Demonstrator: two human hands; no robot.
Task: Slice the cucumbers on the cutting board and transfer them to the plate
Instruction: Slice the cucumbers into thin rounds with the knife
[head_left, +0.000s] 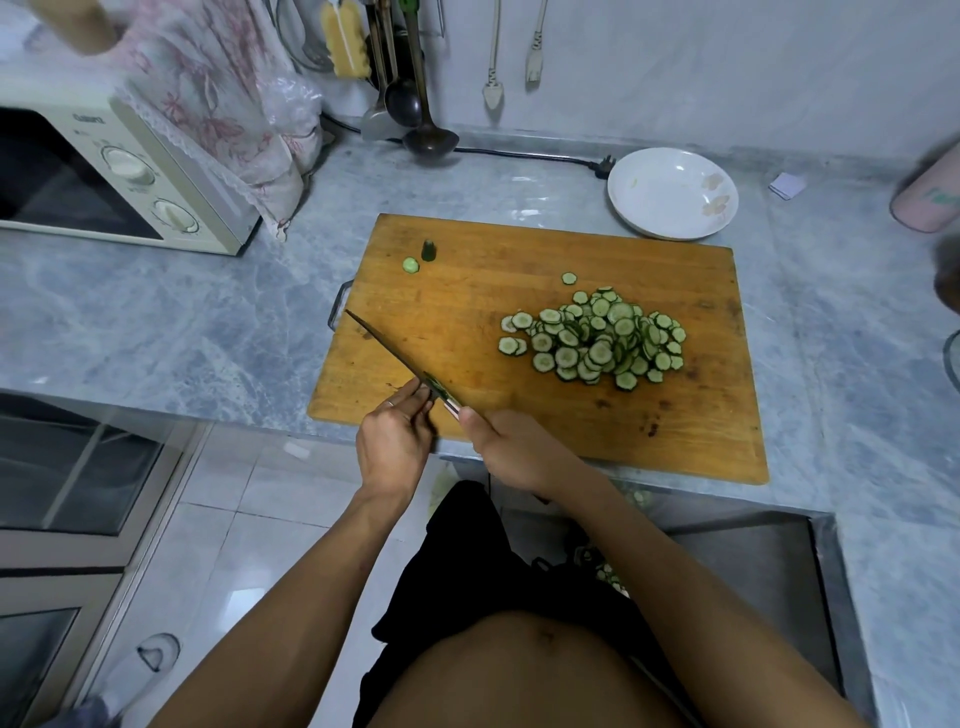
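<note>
Nearest of all is the person's bare belly and black shorts (467, 566), with both arms reaching up toward the counter. The right hand (511, 449) has its fingers curled around the handle of a knife (402, 361), with the thumb lying along the top. The blade points away to the left, up over the near left part of the wooden cutting board (519, 415). The left hand (397, 436) sits just beside the blade, and its fingertips touch the side of the blade, where some green cucumber bits are stuck. A ring shows on one finger of that hand. I cannot tell if those fingers pinch a bit or only wipe along the blade. On the right half of the board lies a big pile of cucumber slices (597, 338), round and thin with dark green edges. At the far left corner of the board stand a small cucumber end (428, 250) and one loose slice (410, 265), close together and well apart from the pile. The white plate (672, 193) sits on the grey counter just past the far right corner of the board. It has no slices in it. A cream microwave (104, 176) stands on the left, partly under a flowery cloth. Ladles (423, 104) hang on the wall behind.
</note>
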